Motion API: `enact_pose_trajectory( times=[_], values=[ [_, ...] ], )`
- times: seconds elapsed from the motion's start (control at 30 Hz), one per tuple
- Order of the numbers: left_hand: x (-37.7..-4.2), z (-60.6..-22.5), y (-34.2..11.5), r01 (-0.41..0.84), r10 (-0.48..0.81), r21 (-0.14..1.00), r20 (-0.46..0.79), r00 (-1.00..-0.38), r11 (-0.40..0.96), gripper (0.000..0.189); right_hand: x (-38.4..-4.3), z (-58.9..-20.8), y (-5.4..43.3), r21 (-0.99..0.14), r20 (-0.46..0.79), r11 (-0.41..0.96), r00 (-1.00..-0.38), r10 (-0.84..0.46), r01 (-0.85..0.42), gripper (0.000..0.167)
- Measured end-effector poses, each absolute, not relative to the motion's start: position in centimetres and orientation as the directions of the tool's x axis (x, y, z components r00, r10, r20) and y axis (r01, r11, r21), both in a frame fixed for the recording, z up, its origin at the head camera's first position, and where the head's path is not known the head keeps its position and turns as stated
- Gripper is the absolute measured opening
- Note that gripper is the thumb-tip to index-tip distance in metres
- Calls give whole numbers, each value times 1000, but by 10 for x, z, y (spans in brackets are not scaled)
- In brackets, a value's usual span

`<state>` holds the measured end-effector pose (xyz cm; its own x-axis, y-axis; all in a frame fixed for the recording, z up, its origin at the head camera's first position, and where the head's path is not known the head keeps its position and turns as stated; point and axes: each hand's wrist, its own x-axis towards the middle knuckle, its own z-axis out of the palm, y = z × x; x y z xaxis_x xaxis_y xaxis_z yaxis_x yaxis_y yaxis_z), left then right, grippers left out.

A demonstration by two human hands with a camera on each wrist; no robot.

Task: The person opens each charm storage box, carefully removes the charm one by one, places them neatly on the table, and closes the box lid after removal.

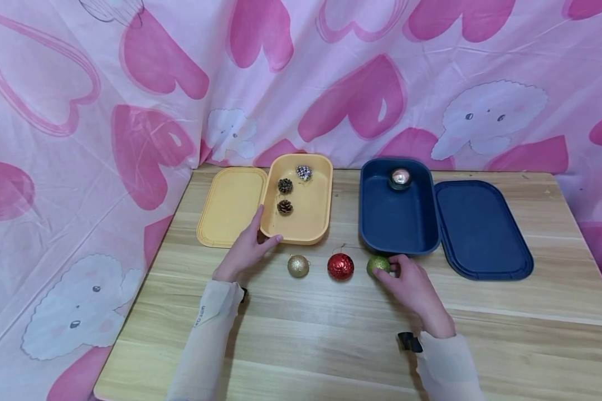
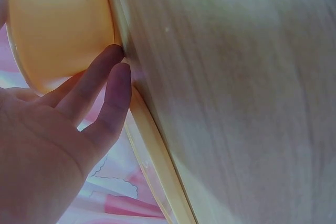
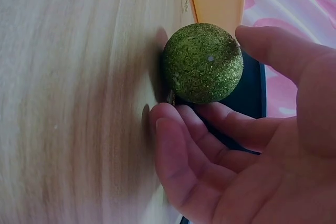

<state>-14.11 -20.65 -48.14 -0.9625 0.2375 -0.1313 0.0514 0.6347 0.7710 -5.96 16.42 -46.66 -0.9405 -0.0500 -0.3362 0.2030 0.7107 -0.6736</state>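
My left hand [image 1: 246, 249] holds the near left corner of a yellow plastic box [image 1: 311, 223], its thumb at the front rim and its fingers along the side. Inside that box lie several small pine cones [image 1: 285, 186], one with whitish tips. A green glitter bauble [image 3: 202, 64] sits on the table between the thumb and curled fingers of my right hand [image 1: 413, 284]. Left of it are a red faceted bauble [image 1: 340, 267] and a gold glitter bauble [image 1: 298, 266]. Just behind the green bauble stands a navy box [image 1: 398, 223], with a shiny pinkish-silver bauble [image 1: 401, 177] at its far end.
A yellow lid [image 1: 233, 206] lies left of the yellow box, and a navy lid [image 1: 486, 228] lies right of the navy box. Behind the wooden table [image 1: 321, 345] hangs a pink heart-patterned cloth [image 1: 331, 83], which also covers the left side.
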Motion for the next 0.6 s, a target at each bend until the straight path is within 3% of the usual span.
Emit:
enact_pose_trajectory(
  times=[0.6],
  values=[
    [-141,-481,-206,46,231,765,-136,-963,642,100,-59,-465,165,-654,-365,725,-930,-50,218,50]
  ],
)
